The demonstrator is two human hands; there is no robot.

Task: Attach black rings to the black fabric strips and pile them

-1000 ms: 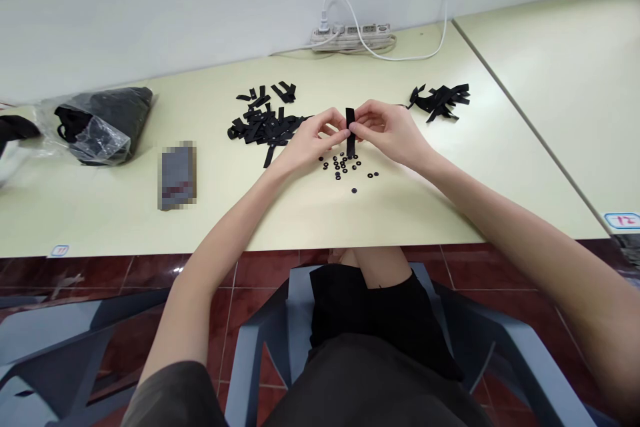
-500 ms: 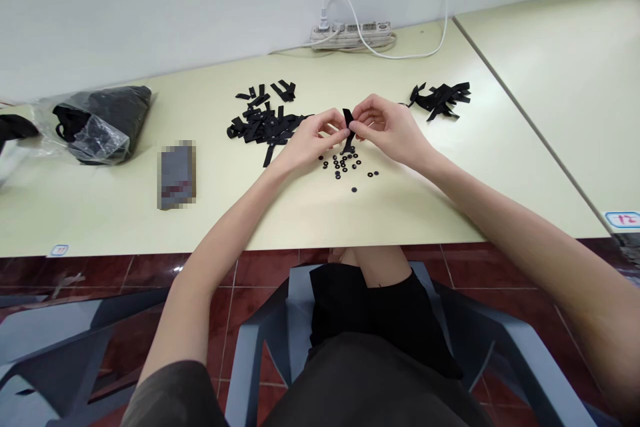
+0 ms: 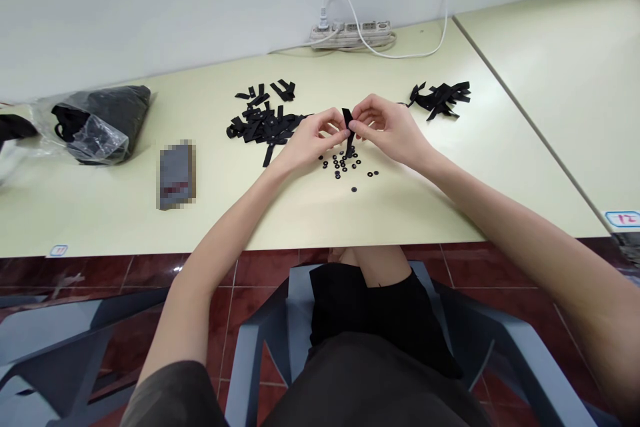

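Observation:
Between my two hands a short black fabric strip (image 3: pixel 348 119) is held upright over the table. My left hand (image 3: pixel 320 135) pinches it from the left with thumb and fingers. My right hand (image 3: pixel 383 123) grips it from the right, thumb laid against its face. Whether a small part sits under the fingertips is hidden. Just below lie several small black ring-shaped discs (image 3: pixel 337 175), scattered on the tabletop; the strip's lower end hangs in front of some of them. A heap of black strips (image 3: pixel 265 125) lies left of my left hand, a few with small round pieces on them.
Another pile of black strips (image 3: pixel 443 99) lies to the right. At the wall stands a power strip (image 3: pixel 350 33) with a white cable (image 3: pixel 400 55). A blurred grey box-like object (image 3: pixel 176 175) and a black bundle in clear plastic (image 3: pixel 103 123) are on the left.
The strip's lower end has swung slightly downward, over the discs. Both hands hold almost the same position.

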